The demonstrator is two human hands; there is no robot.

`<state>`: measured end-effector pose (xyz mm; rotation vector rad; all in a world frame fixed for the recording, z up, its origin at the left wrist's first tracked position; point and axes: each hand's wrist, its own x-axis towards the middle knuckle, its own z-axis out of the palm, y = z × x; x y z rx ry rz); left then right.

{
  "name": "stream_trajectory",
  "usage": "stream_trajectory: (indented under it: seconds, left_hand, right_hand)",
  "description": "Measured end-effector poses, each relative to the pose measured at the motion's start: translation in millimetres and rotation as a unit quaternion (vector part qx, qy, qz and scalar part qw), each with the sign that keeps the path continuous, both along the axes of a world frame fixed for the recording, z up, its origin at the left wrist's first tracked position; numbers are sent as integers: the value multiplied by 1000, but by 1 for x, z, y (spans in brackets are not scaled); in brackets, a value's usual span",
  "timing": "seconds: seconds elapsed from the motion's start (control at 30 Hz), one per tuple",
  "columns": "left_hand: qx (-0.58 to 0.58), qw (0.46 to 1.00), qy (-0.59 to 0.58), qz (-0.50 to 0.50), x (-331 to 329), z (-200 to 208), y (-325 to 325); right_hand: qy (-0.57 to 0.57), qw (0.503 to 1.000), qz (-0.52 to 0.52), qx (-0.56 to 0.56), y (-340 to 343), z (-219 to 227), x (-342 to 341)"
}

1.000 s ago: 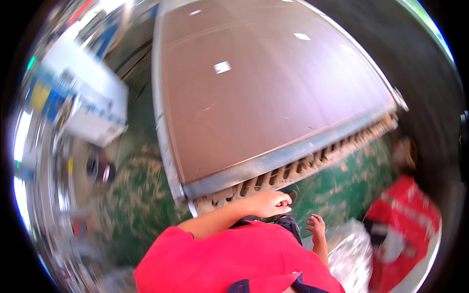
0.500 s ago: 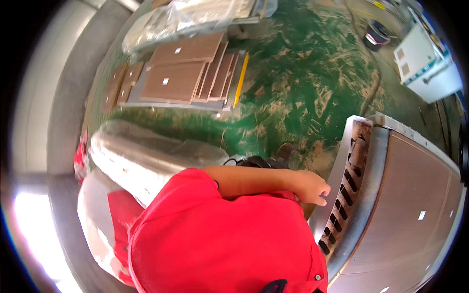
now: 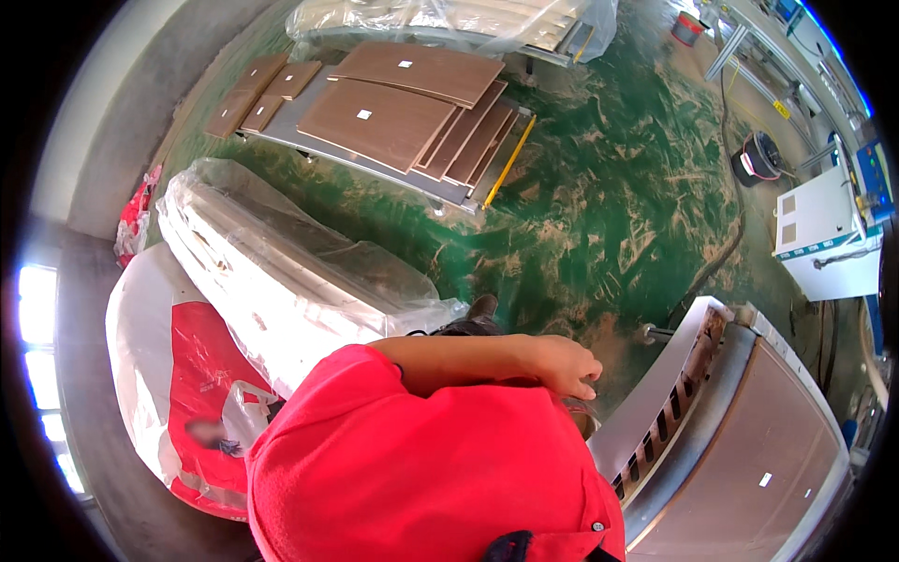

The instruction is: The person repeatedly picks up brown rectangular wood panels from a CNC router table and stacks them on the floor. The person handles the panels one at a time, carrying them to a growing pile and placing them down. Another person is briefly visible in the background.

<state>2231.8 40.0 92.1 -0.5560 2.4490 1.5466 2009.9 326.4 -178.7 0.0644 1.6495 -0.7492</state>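
Bare hand (image 3: 562, 363) hangs beside ribbed metal panel (image 3: 674, 412).

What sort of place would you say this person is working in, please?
Probably a workshop or small factory floor. A worn green painted floor carries a low rack of brown flat panels, plastic-wrapped stacks, and a large brown-topped panel with a slotted metal edge beside the person's hand.

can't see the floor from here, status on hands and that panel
One hand empty, fingers loosely curled, which side unclear; other hand unseen. Brown-topped panel on slotted frame beside it, not touched. Nothing between.
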Motion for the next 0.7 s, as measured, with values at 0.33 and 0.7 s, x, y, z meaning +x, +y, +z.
stream_trajectory:
  seconds: [0.33, 0.7]
  left_hand:
    - [-7, 999, 32, 23, 79, 2, -95]
    - [112, 882, -107, 445, 219, -220, -224]
  right_hand:
    - [-3, 998, 58, 10, -113, 26, 80]
    - [-11, 992, 120, 30, -179, 34, 97]
